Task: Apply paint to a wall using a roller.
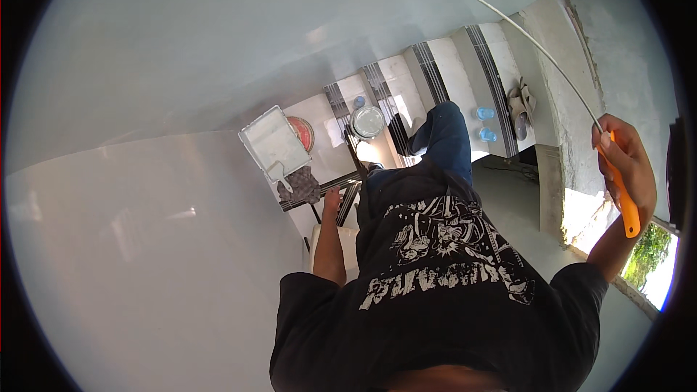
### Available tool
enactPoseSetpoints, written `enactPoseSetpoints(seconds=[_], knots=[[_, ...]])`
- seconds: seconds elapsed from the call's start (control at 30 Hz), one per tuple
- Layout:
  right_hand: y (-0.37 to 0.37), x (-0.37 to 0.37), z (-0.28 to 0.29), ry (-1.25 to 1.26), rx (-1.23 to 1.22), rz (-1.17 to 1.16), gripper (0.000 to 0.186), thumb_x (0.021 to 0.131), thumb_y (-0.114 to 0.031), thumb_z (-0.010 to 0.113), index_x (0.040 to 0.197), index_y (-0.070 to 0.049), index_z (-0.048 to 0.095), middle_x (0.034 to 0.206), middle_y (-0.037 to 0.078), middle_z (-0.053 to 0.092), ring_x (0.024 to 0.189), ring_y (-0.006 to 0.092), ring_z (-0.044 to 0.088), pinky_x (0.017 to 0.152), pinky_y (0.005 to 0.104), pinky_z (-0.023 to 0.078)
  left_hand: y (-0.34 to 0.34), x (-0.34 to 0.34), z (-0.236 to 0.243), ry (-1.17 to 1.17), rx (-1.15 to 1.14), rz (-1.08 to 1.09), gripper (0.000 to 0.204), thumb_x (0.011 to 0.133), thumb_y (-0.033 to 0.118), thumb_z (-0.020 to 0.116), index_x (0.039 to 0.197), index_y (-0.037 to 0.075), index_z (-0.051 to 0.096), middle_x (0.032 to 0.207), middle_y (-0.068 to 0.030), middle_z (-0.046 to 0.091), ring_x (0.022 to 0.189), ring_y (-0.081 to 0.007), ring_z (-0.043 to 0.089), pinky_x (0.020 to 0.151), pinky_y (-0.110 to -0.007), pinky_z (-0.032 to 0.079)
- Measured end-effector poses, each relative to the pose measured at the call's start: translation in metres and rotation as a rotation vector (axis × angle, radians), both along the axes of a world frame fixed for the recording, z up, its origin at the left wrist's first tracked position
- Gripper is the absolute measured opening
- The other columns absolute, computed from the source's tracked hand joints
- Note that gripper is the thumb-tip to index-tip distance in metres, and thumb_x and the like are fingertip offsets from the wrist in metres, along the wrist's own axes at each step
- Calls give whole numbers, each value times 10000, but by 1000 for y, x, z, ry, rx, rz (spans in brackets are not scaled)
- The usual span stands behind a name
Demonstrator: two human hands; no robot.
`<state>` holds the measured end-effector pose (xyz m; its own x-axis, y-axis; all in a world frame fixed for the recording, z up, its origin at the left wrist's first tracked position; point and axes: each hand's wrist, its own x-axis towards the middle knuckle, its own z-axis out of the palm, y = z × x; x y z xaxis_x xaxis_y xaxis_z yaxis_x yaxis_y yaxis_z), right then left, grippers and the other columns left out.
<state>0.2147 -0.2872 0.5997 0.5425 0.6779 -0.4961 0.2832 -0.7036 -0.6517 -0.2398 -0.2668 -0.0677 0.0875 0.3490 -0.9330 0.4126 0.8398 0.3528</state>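
Observation:
My right hand (pixel 626 163) is closed round the orange handle of a paint roller (pixel 541 49), raised at the right. Its long bent metal rod reaches up and left to a white roller sleeve at the top edge, against the pale grey wall (pixel 218 43). My left hand (pixel 332 199) hangs low beside my body with nothing seen in it, its fingers loosely stretched. Near it lie a dark patterned cloth (pixel 300 186) and a whitish paint tray (pixel 274 138). A small paintbrush (pixel 282 176) rests at the tray's near edge.
Tiled stairs (pixel 439 58) with dark striped edges rise to the right. On them stand a metal paint can (pixel 367 123), blue-tinted bottles (pixel 486 135) and a pair of shoes (pixel 520 110). A round red lid (pixel 302 133) lies by the tray. A bright opening (pixel 648 255) shows greenery.

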Motion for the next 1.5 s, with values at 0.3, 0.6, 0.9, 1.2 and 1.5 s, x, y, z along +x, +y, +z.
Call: enactPoseSetpoints(seconds=[0.3,0.6,0.9,1.2,1.5], knots=[[79,-31,-118,215,-265,196,374,897,-418,603,798,-66,523,570,-18,461,399,64,422,384,225,350,-24,-7,-7,-22,-150,-117,490,899,492,492,1275,177,480,1099,-45,593,951,-214,561,829,-489,404],[83,-17,-92,135,-265,186,362,880,-410,627,863,-50,591,561,-16,461,382,60,401,381,205,346,13,-6,16,-3,73,42,493,891,485,506,1235,132,487,1092,-63,603,941,-205,595,773,-443,433],[-8,-15,-7,-3,-7,-4,299,927,-280,573,1076,-24,530,751,37,509,364,50,400,326,174,326,-16,1,3,6,-152,4,477,892,475,490,1266,180,473,1154,-59,581,1032,-225,541,824,-486,392],[126,-39,-172,307,-279,252,407,889,-461,602,816,-64,551,574,-26,474,412,49,419,385,206,349,0,1,19,31,-25,-39,490,880,480,502,1255,165,491,1129,-48,583,949,-206,576,807,-472,416],[30,20,-32,387,57,98,349,965,-368,501,849,-40,530,464,-15,406,268,45,355,279,149,301,-6,-16,12,44,-25,88,513,898,495,497,1276,150,458,1154,-71,595,1003,-216,557,822,-471,405]])
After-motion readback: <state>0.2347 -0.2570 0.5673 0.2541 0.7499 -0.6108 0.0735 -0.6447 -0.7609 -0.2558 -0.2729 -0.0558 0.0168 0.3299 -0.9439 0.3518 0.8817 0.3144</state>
